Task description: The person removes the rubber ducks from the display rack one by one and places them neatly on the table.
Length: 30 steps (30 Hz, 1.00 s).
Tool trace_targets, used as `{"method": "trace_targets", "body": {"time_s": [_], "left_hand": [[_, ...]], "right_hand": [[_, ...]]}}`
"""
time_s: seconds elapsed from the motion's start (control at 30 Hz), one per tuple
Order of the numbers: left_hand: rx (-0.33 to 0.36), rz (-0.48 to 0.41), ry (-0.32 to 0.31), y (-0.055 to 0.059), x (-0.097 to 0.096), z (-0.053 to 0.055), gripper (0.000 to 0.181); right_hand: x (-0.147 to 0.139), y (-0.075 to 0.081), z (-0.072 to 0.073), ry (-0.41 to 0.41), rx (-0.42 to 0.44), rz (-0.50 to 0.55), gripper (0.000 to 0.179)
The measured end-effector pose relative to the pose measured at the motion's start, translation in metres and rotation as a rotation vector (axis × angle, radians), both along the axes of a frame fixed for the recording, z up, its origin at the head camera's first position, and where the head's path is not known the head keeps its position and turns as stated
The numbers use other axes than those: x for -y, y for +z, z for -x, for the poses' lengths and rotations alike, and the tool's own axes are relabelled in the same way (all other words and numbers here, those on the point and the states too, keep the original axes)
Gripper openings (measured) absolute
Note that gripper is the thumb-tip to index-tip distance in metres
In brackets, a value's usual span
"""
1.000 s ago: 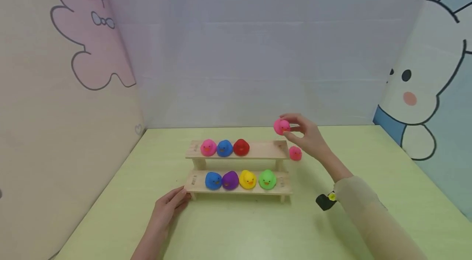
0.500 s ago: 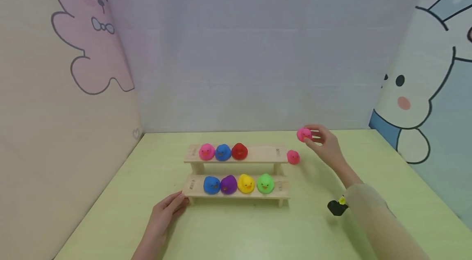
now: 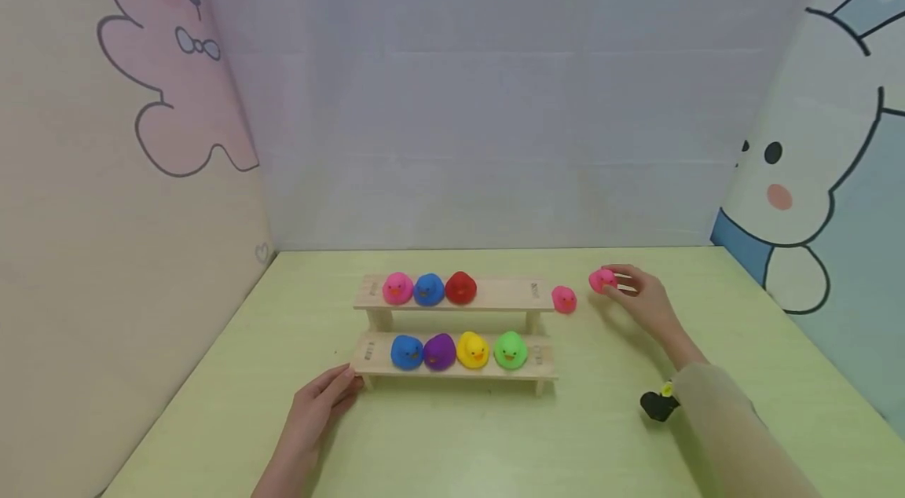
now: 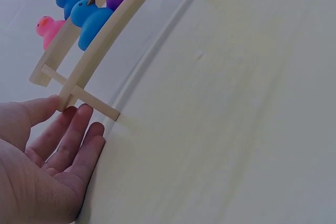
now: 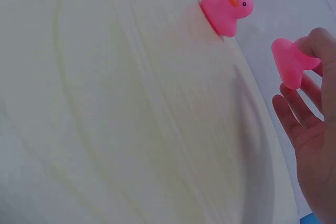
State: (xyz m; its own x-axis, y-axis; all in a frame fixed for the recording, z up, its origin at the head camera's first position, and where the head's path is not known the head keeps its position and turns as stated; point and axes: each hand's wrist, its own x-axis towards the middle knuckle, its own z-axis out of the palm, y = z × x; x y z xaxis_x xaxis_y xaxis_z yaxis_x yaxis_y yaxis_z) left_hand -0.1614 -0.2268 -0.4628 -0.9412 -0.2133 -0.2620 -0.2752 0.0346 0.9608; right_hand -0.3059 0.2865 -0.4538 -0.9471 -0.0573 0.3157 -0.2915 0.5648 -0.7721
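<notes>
My right hand point(image 3: 649, 306) pinches a pink rubber duck point(image 3: 602, 280) between thumb and fingers, right of the wooden two-step stand point(image 3: 505, 295). In the right wrist view a gap shows between this held duck point(image 5: 289, 66) and the table. A second pink duck point(image 3: 564, 299) sits on the table by the stand's upper right end. My left hand point(image 3: 318, 404) grips the lower step's left corner, the thumb on its end and fingertips underneath in the left wrist view. Pink point(image 3: 397, 288), blue point(image 3: 428, 290) and red point(image 3: 461, 288) ducks stand on the upper step.
Blue point(image 3: 407, 353), purple point(image 3: 440, 353), yellow point(image 3: 473, 350) and green point(image 3: 511, 350) ducks line the lower step. A black object with a yellow part point(image 3: 659, 405) is beside the right sleeve point(image 3: 721, 404). Walls border the pale table point(image 3: 452, 443).
My right hand has carried the pink duck rightward and down, from above the stand's upper right end to beyond the second pink duck. My left hand keeps its hold on the stand.
</notes>
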Motion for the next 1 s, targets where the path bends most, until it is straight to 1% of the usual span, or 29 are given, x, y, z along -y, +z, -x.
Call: {"method": "trace_targets", "body": {"time_s": [0.23,0.4,0.57,0.7,0.83,1.0], "left_hand": [[0.003,0.01,0.006,0.0,0.001,0.001,0.051],[-0.003,0.005,0.004,0.001,0.0,0.0,0.05],[-0.007,0.011,-0.003,0.002,0.0,0.001,0.051],[-0.012,0.0,0.008,0.002,0.0,0.002,0.05],[-0.003,-0.01,0.017,0.0,-0.001,0.003,0.049],[-0.005,-0.002,0.022,0.001,-0.001,0.0,0.049]], "right_hand": [[-0.009,-0.009,-0.002,0.061,0.121,0.004,0.045],[-0.015,-0.016,0.002,0.1,0.198,0.027,0.048],[-0.017,-0.014,0.003,0.14,0.294,0.063,0.053],[-0.016,-0.011,0.002,0.156,0.303,0.043,0.055],[-0.018,-0.012,-0.001,0.157,0.277,-0.003,0.054],[-0.017,-0.013,-0.004,0.161,0.27,0.024,0.053]]}}
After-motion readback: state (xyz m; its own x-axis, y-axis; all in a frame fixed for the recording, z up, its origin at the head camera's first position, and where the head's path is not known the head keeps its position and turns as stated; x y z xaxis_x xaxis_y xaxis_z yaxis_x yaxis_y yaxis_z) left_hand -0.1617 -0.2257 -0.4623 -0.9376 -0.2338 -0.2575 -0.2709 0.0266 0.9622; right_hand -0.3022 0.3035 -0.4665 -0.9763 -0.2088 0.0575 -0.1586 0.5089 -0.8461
